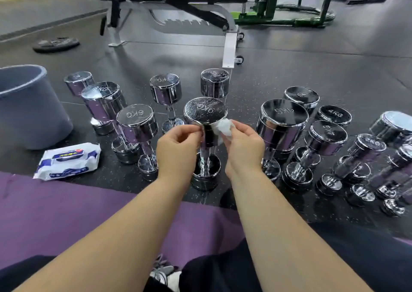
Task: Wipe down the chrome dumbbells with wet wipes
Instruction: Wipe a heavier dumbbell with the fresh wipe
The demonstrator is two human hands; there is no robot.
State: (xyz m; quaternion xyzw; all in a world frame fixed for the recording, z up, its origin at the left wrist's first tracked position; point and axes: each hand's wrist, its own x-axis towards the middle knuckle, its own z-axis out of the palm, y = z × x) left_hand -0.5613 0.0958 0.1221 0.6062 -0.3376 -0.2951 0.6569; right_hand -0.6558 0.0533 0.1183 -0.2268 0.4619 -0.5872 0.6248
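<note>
On the speckled rubber floor [289, 69] the chrome dumbbell [205, 111] stood on end, its round mirror-bright top smeared. The grip of the left hand [178, 144] pinched its head; that of the right hand [244, 144] clamped a crumpled white wet wipe [224, 128] against it.

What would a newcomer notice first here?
At centre, an upright chrome dumbbell is gripped at its top head by the left hand while the right hand holds a white wet wipe against it. Other chrome dumbbells stand around on the floor; a wet-wipe pack lies at left beside a grey bin.
</note>
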